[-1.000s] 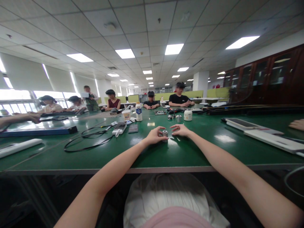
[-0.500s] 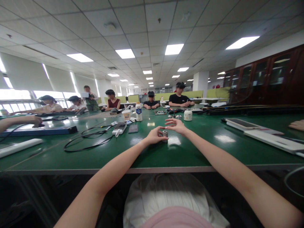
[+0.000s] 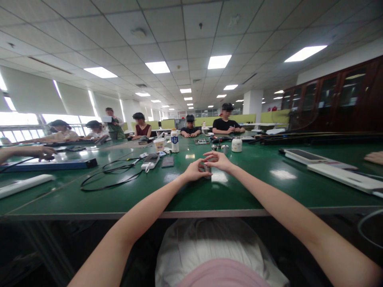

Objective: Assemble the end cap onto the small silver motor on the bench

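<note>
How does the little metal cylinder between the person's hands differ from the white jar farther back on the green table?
The metal cylinder is silvery and small; the white jar is white and looks bulkier. The cylinder is gripped by the left hand with the right hand over its top; the jar stands alone, untouched. The cylinder is near the person, the jar farther back. Both stand upright on the green table.

Two hands, left (image 3: pixel 194 170) and right (image 3: pixel 220 160); one metal cylinder (image 3: pixel 207 170); six people far off; one bottle (image 3: pixel 174 140); one cup (image 3: pixel 159 144).
</note>
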A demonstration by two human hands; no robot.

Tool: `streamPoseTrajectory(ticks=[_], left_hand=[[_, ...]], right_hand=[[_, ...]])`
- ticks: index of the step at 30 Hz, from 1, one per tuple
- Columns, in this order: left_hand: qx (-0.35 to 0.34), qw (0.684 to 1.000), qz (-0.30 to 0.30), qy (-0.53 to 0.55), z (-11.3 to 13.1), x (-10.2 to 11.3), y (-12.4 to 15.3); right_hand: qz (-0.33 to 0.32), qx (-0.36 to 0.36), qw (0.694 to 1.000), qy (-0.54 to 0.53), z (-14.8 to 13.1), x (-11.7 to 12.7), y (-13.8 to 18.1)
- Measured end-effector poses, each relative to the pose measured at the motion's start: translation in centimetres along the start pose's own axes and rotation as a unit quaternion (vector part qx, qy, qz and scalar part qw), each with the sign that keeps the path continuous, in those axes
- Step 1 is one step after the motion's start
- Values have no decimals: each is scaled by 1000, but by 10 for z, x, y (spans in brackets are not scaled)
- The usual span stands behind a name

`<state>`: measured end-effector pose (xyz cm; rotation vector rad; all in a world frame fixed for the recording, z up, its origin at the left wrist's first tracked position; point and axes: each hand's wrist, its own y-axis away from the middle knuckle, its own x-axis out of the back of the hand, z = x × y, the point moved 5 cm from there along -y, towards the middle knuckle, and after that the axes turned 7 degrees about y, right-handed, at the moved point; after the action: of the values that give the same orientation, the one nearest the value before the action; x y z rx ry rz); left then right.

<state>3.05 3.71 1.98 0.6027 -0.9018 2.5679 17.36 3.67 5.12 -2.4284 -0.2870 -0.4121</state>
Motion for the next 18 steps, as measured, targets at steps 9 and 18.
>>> streamPoseTrajectory(ticks=[9,18], left_hand=[[11,1000,8,-28,5,2,2],[6,1000,0,-26,3,1,1]], right_hand=[[55,2,998,13,0,12,-6],[7,21,1000,14,-4,-1,1]])
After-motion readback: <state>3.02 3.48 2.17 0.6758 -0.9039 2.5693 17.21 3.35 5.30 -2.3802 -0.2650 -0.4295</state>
